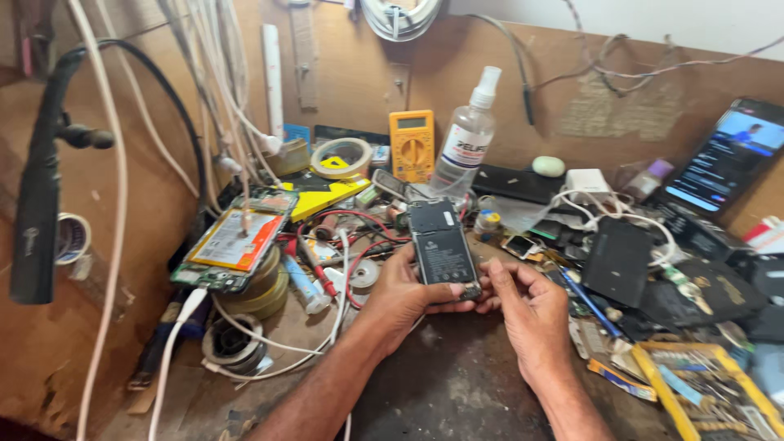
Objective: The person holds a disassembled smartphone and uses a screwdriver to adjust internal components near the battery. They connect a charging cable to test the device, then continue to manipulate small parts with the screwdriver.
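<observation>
Cluttered brown desk (457,384), worn and dark, with cardboard backing behind it and cables hung at upper left. At frame centre an opened phone (442,247) with its back cover off is held upright-tilted over the desk, battery side facing the camera. The left hand (400,294) is wrapped around the phone's lower left edge, fingers curled behind it and thumb laid along the bottom edge. The right hand (531,306) is closed loosely at the phone's lower right corner, fingertips touching that corner; whether it pinches anything small cannot be told.

Left of centre, a second dismantled phone (237,241) with an orange-labelled battery is propped on tape rolls (265,286). A solder spool (231,343) lies at lower left. Behind the held phone a yellow multimeter (412,144) and a clear spray bottle (465,135) stand against the backing, with a tape ring (341,157) just left of them. At upper right a lit phone (727,155) leans against the wall. A dark flat case (618,261) lies right of the hands, and a yellow-framed parts tray (702,388) sits at lower right. A black soldering-iron handle (37,188) hangs at far left.
</observation>
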